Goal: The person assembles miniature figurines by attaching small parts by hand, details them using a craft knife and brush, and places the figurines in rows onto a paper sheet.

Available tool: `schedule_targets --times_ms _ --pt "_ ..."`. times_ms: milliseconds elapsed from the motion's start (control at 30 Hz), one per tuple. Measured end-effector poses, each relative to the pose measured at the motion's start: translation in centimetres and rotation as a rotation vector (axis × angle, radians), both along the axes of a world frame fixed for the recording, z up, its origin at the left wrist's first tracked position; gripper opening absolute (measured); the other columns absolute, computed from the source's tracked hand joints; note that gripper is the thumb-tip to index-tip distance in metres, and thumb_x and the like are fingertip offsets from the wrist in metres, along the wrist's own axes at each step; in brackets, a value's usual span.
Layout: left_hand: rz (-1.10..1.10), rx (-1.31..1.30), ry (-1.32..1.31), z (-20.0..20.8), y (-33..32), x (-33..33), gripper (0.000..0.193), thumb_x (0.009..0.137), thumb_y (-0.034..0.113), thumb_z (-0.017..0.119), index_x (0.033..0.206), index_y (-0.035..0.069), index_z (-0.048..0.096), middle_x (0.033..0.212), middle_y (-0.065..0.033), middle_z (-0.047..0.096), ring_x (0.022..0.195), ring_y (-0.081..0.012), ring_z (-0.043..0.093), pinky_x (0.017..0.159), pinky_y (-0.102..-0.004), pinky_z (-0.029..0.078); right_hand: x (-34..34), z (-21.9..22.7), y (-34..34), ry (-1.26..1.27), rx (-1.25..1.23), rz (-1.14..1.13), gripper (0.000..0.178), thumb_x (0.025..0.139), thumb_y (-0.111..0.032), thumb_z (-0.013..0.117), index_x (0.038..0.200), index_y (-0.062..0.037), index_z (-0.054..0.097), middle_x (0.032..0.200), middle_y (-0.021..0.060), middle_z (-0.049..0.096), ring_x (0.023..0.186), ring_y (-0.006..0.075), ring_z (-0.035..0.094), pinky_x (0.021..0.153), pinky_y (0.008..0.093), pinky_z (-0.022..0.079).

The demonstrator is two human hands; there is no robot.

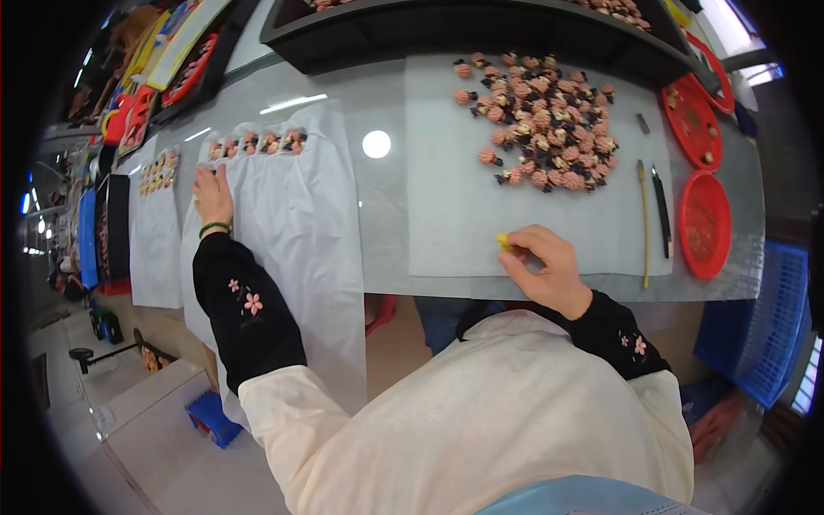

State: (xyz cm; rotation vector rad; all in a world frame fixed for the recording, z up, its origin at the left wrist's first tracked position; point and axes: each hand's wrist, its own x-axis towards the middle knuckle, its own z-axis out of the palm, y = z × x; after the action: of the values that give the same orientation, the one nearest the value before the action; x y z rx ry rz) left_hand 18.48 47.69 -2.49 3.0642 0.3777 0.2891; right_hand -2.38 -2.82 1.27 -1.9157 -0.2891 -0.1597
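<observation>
My left hand [213,199] lies on a white plastic sheet [296,219], its fingers stretched toward the sheet's far edge. Along that edge runs a row of small pink and dark figures [271,142], just beyond my fingertips. My right hand [549,268] is over the near part of a pale mat [446,210], thumb and fingers pinched together. At its fingertips shows a small yellow piece [503,241], too small to name. Farther off on the mat lies a loose heap of small pink, cream and dark figures [549,124].
A long black tray [481,39] with more figures stands at the back. To the right are a yellowish stick [642,225], a black pen-like tool [661,212] and red dishes [705,225]. Another white sheet with figures [157,173] lies far left. A blue crate [760,318] stands right.
</observation>
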Motion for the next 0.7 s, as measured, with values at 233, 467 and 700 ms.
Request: schedule_targets --times_ms 233,467,700 --pt "0.099 0.063 0.084 -0.1 -2.3 0.0 0.058 0.088 0.049 0.027 0.119 0.001 0.034 0.130 -0.0143 0.031 0.121 -0.0347 0.026 0.091 -0.0551 0.027 -0.4 -0.5 -0.4 -0.028 -0.019 0.016 0.016 0.071 0.001 0.063 0.086 0.0021 0.057 0.076 0.0091 0.057 0.061 0.0133 0.054 0.053 0.0222 0.044" --pt "-0.032 0.078 -0.384 3.4 -5.1 -1.0 0.043 0.089 0.035 0.036 0.116 0.002 0.043 0.119 -0.0157 0.045 0.115 -0.0333 0.035 0.090 -0.0453 0.033 -1.2 -0.3 -0.5 -0.092 0.082 0.013 0.016 0.072 0.002 0.061 0.087 0.0020 0.057 0.077 0.0094 0.058 0.061 0.0135 0.054 0.053 0.0220 0.044" --pt "-0.988 -0.546 -0.235 8.3 -31.1 -9.1 0.023 0.073 0.005 0.060 0.095 0.001 0.058 0.093 -0.0118 0.059 0.081 -0.0280 0.056 0.071 -0.0322 0.045 -2.4 0.6 -1.4 -0.179 0.123 0.048 0.017 0.070 0.004 0.061 0.086 0.0013 0.057 0.075 0.0092 0.057 0.059 0.0135 0.054 0.052 0.0222 0.044"
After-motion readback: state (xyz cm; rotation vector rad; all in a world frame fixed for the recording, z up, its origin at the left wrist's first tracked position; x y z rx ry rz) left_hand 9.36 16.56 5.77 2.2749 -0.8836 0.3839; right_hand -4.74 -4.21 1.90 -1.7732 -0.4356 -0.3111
